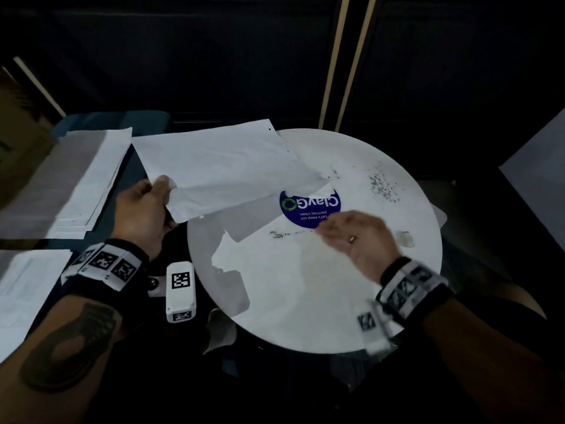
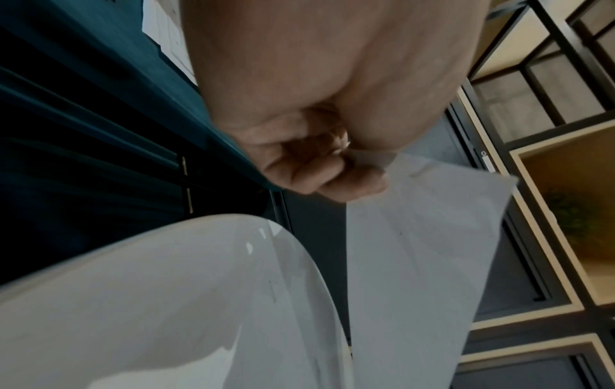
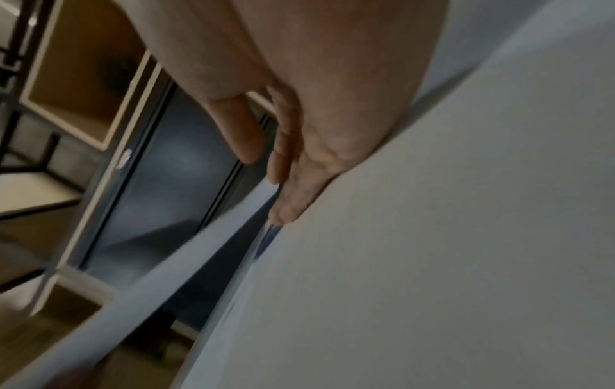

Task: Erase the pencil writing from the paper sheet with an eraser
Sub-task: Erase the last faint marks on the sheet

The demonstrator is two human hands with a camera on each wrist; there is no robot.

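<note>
While the round white table [image 1: 305,301] takes up the near middle of the head view, both wrists come in over its near rim, one on each side. The right hand [image 1: 357,237] sits low over the tabletop just nearer than the blue round sticker [image 1: 308,206] at the table's centre, fingers straight and close together, holding nothing; the wrist view shows its little-finger edge on or just off the surface, and blur hides which. A thin line of dark eraser crumbs [image 1: 284,234] lies on the tabletop just off its fingertips, pointing at the table's left rim. A small pale translucent block, probably the eraser [image 1: 405,238], rests on the table on the far side of that hand from the crumbs, near the right rim.

The left hand [image 1: 146,209] is off the table's left rim, thumb above and curled fingers below, pinching the near left corner of the white paper sheet [image 1: 220,166]. The sheet is lifted clear; its long axis runs from that corner across to the table's far-left rim, its far end hanging above the sticker. No pencil marks are legible on it.

So the sheet lies left of and beyond the table centre, the right hand being nearer the crumbs. Further right of the sticker, a second scatter of crumbs [image 1: 383,186] remains.
</note>
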